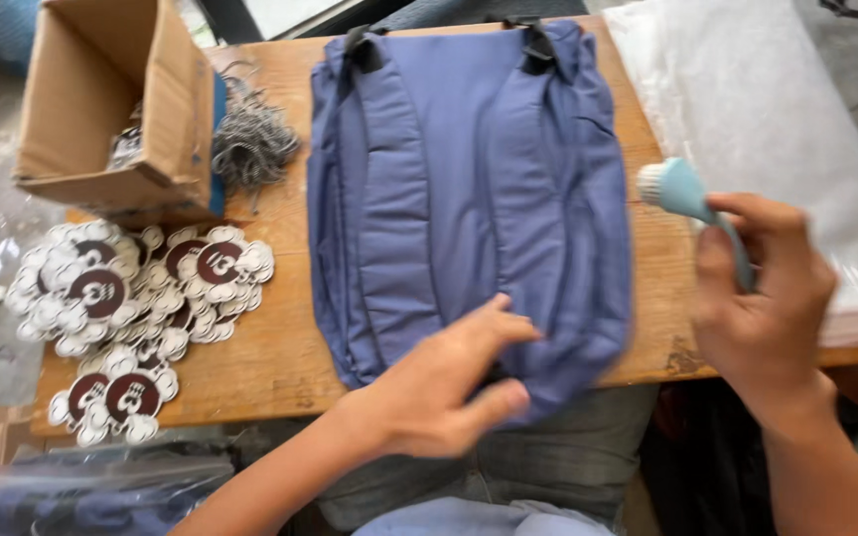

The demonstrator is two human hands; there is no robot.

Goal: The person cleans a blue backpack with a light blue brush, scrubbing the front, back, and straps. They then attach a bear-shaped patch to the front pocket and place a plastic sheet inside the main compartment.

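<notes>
left hand [439,382] flat on backpack [469,199] near end, fingers together | right hand [762,298] clamped on brush [692,203], beside backpack's right edge | backpack lengthwise away, apparently straps-up

Left hand [446,382] flat, fingers spread; right hand [762,293] in closed grip.

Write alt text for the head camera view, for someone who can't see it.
A blue backpack lies strap side up on a wooden table; the left hand rests on its lower edge while the right hand holds a light blue brush beside it. To the left sit flower-shaped tags, a tangle of metal hooks and a cardboard box.
</notes>
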